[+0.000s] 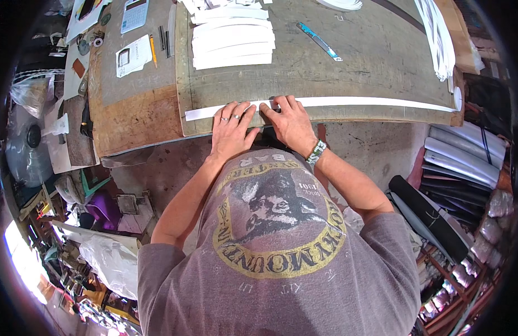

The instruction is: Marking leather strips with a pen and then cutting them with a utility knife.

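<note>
A long, narrow white strip (359,101) lies along the near edge of the worktable, its left end flat on the tabletop and its right end reaching a curled white loop (458,98) at the corner. My left hand (233,124), with rings on it, rests on the strip near its left end, fingers spread and lying flat. Close beside it, my right hand (291,123) presses on the same strip, thumb apart and fingers slightly bent over it. A beaded bracelet (316,152) circles my right wrist. What lies under the fingertips is hidden.
Stacked white strips (233,42) lie behind my left hand. A blue blade-like strip (319,41) is farther right, and long white strips (438,42) hang over the right side. A pencil (153,51), a paper note (134,57) and a calculator (134,15) sit left. Rolls of sheet material (458,162) stand right.
</note>
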Demonstrator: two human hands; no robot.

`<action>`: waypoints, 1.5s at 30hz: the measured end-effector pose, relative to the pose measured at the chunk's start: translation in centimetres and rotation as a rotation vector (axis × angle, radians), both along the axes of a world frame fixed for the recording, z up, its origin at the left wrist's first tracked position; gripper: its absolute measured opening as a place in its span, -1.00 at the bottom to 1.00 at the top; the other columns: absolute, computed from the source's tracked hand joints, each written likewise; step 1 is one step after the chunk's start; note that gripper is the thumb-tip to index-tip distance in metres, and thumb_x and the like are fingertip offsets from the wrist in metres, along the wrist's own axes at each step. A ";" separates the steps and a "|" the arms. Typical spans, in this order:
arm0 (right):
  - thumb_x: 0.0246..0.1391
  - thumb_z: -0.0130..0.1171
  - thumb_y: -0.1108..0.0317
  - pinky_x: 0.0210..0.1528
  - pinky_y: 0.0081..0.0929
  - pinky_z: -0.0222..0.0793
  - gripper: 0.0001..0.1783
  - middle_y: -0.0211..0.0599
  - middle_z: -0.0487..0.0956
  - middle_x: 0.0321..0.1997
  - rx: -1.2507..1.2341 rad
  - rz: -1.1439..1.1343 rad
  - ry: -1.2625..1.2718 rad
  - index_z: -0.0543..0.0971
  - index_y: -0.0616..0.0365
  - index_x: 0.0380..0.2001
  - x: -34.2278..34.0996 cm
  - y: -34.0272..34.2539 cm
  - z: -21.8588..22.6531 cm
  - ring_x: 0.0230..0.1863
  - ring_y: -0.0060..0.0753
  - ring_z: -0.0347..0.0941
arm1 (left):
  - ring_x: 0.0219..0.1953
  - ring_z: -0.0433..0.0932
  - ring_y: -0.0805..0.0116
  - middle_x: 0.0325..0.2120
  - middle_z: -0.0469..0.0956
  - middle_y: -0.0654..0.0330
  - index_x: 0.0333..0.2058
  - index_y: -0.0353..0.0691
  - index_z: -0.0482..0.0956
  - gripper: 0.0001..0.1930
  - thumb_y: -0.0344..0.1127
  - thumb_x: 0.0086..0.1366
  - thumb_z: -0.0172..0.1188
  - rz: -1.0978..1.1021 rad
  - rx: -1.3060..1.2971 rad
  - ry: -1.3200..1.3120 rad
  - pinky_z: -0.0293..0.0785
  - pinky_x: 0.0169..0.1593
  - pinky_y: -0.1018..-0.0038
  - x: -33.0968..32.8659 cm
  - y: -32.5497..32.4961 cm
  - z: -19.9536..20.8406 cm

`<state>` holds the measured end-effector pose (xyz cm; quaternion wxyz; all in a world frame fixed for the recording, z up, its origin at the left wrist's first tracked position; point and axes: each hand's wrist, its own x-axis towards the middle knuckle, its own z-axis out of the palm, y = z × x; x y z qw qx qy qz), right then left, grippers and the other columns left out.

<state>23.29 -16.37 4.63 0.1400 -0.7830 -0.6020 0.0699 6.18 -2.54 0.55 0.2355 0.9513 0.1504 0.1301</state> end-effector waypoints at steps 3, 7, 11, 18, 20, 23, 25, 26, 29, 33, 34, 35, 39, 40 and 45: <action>0.18 0.26 0.38 0.07 -0.16 0.46 -0.63 -0.23 0.55 -0.06 0.050 0.000 0.047 0.70 -0.02 0.07 0.5 0.2 0.5 0.04 -0.11 0.48 | 0.36 0.34 0.09 0.27 0.46 0.23 0.29 -0.07 0.55 -0.33 -0.08 0.22 0.49 0.016 0.048 -0.002 0.25 0.41 0.05 -0.2 0.1 0.0; 0.22 0.28 0.35 0.02 -0.09 0.48 -0.78 -0.11 0.63 -0.16 0.152 -0.070 0.208 0.73 0.07 -0.09 4.0 1.6 0.0 -0.06 0.01 0.56 | 0.34 0.38 0.12 0.26 0.48 0.26 0.28 -0.03 0.57 -0.34 -0.06 0.22 0.49 0.012 0.104 -0.012 0.27 0.39 0.07 -0.5 0.6 -0.5; 0.24 0.31 0.33 0.03 0.06 0.53 -0.78 -0.02 0.68 -0.10 0.331 -0.409 -0.005 0.72 0.16 -0.10 13.1 4.5 -2.2 0.00 0.11 0.60 | 0.34 0.39 0.13 0.25 0.50 0.28 0.25 0.00 0.60 -0.36 -0.07 0.19 0.51 0.035 0.125 -0.026 0.31 0.37 0.07 -1.1 0.3 -0.8; 0.21 0.32 0.34 0.03 0.09 0.58 -0.79 0.10 0.64 -0.03 0.142 -0.549 -0.053 0.70 0.15 -0.12 21.6 4.3 -5.7 -0.02 0.27 0.61 | 0.35 0.37 0.16 0.26 0.48 0.30 0.26 0.05 0.59 -0.41 -0.02 0.27 0.45 0.072 0.147 -0.036 0.31 0.39 0.09 -0.3 -0.1 -1.2; 0.15 0.39 0.33 -0.04 0.08 0.58 -0.80 0.08 0.67 -0.06 0.095 -0.486 -0.020 0.71 0.11 -0.16 24.5 3.6 -6.6 -0.08 0.29 0.62 | 0.35 0.35 0.17 0.26 0.47 0.31 0.27 0.06 0.57 -0.41 -0.02 0.28 0.44 0.062 0.150 -0.059 0.31 0.40 0.10 -0.1 -0.3 -1.3; 0.14 0.44 0.31 -0.15 -0.10 0.58 -0.79 -0.02 0.70 -0.16 -0.037 -0.548 0.193 0.69 0.14 -0.20 24.0 5.3 -3.3 -0.24 0.04 0.67 | 0.36 0.32 0.20 0.26 0.43 0.32 0.30 0.07 0.53 -0.37 -0.02 0.28 0.44 0.062 0.169 -0.058 0.30 0.42 0.14 -0.3 -0.5 -1.2; 0.20 0.48 0.24 -0.29 -0.36 0.50 -0.76 -0.28 0.68 -0.31 -0.064 -0.590 0.545 0.67 0.17 -0.24 23.2 5.8 -1.7 -0.40 -0.37 0.59 | 0.36 0.32 0.20 0.26 0.43 0.32 0.30 0.06 0.52 -0.37 -0.02 0.27 0.44 0.072 0.161 -0.038 0.30 0.42 0.14 -0.4 -0.6 -1.0; 0.20 0.48 0.24 -0.29 -0.36 0.50 -0.76 -0.28 0.68 -0.31 -0.069 -0.577 0.546 0.67 0.17 -0.24 22.4 5.9 -0.6 -0.40 -0.37 0.59 | 0.36 0.32 0.20 0.26 0.43 0.32 0.30 0.06 0.52 -0.36 -0.02 0.27 0.44 0.072 0.152 -0.020 0.30 0.42 0.14 -0.6 -0.7 -0.9; 0.30 0.44 0.17 -0.35 -0.53 0.41 -0.71 -0.47 0.61 -0.36 0.223 -0.478 0.901 0.66 0.20 -0.23 19.1 4.9 1.6 -0.41 -0.64 0.45 | 0.36 0.32 0.20 0.25 0.44 0.31 0.30 0.06 0.53 -0.35 -0.02 0.25 0.45 0.062 0.159 -0.024 0.30 0.42 0.15 -0.4 -0.5 -0.9; 0.48 0.21 0.00 -0.40 -0.63 0.29 -0.59 -0.52 0.62 -0.28 0.310 -0.465 0.856 0.65 0.18 -0.09 15.9 2.8 0.3 -0.45 -0.74 0.35 | 0.35 0.35 0.20 0.25 0.45 0.31 0.29 0.05 0.54 -0.35 -0.02 0.24 0.46 0.033 0.169 -0.048 0.31 0.40 0.15 -0.4 0.0 -0.7; 0.53 0.13 -0.03 -0.38 -0.63 0.31 -0.55 -0.50 0.61 -0.29 0.269 -0.498 0.885 0.66 0.18 -0.04 15.3 2.3 -0.2 -0.43 -0.74 0.36 | 0.35 0.35 0.20 0.25 0.45 0.31 0.29 0.05 0.54 -0.35 -0.02 0.24 0.46 0.010 0.160 -0.056 0.31 0.40 0.15 -0.5 0.1 -0.7; 0.55 0.07 -0.04 -0.36 -0.60 0.35 -0.52 -0.47 0.61 -0.30 0.297 -0.549 0.867 0.67 0.20 -0.01 14.2 2.4 -0.2 -0.42 -0.71 0.39 | 0.35 0.36 0.20 0.26 0.45 0.31 0.29 0.04 0.54 -0.35 -0.02 0.24 0.47 0.013 0.161 -0.039 0.31 0.39 0.15 -0.6 0.3 -0.8; 0.53 0.02 -0.05 -0.15 0.02 0.47 -0.45 0.15 0.66 -0.23 0.301 -0.556 0.477 0.69 0.29 -0.15 12.9 1.4 -0.8 -0.24 0.29 0.56 | 0.33 0.39 0.16 0.26 0.47 0.30 0.28 0.02 0.55 -0.34 -0.06 0.22 0.50 -0.016 0.129 -0.015 0.32 0.35 0.13 -0.7 0.7 -0.3; 0.52 0.02 -0.07 -0.14 0.07 0.46 -0.42 0.21 0.65 -0.25 0.242 -0.602 0.493 0.69 0.30 -0.19 12.1 1.6 0.2 -0.22 0.36 0.56 | 0.33 0.39 0.14 0.26 0.47 0.29 0.28 0.01 0.56 -0.35 -0.08 0.21 0.50 -0.005 0.130 0.002 0.32 0.34 0.12 -0.8 0.8 -0.3; 0.54 0.02 0.03 -0.28 -0.04 0.40 -0.43 0.12 0.58 -0.45 0.303 -0.678 0.601 0.59 0.35 -0.38 6.1 0.2 1.3 -0.37 0.28 0.55 | 0.31 0.38 0.16 0.25 0.46 0.30 0.29 0.00 0.52 -0.37 -0.10 0.25 0.44 -0.058 0.099 -0.001 0.26 0.34 0.09 -0.6 1.3 -0.2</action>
